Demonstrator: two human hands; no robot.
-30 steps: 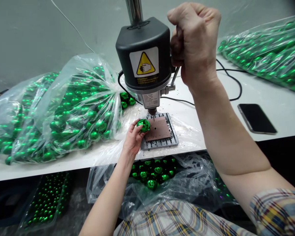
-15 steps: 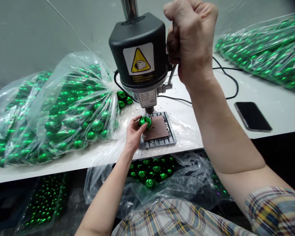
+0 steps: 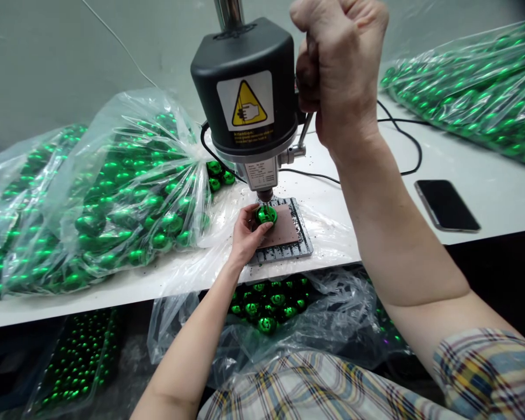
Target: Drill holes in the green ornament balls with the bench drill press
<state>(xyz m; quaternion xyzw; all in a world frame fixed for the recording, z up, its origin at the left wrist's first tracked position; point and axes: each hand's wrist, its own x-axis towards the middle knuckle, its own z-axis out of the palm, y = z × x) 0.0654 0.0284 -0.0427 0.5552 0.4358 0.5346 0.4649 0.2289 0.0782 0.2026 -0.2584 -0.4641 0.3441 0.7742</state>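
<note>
A shiny green ball [image 3: 266,216] is pinched in the fingers of my left hand [image 3: 247,234]. It sits over the brownish board [image 3: 286,224] on the drill press's slotted metal base [image 3: 284,252], right beneath the chuck [image 3: 265,195]. Whether the bit touches the ball I cannot tell. Up high, my right hand [image 3: 343,70] is closed in a fist around the feed lever [image 3: 305,131] at the side of the black drill press head [image 3: 247,87]; the grip end is hidden inside the fist.
Clear plastic bags of green balls [image 3: 126,192] fill the table's left, with another bag [image 3: 472,93] at the back right. A phone [image 3: 447,204] lies near the right edge. Below the front edge, an open bag [image 3: 332,326] holds more balls. A black cable [image 3: 413,140] runs behind.
My left hand has moved a little to the right, bringing the green ball from the board's left side to under the chuck. My right hand stays on the lever.
</note>
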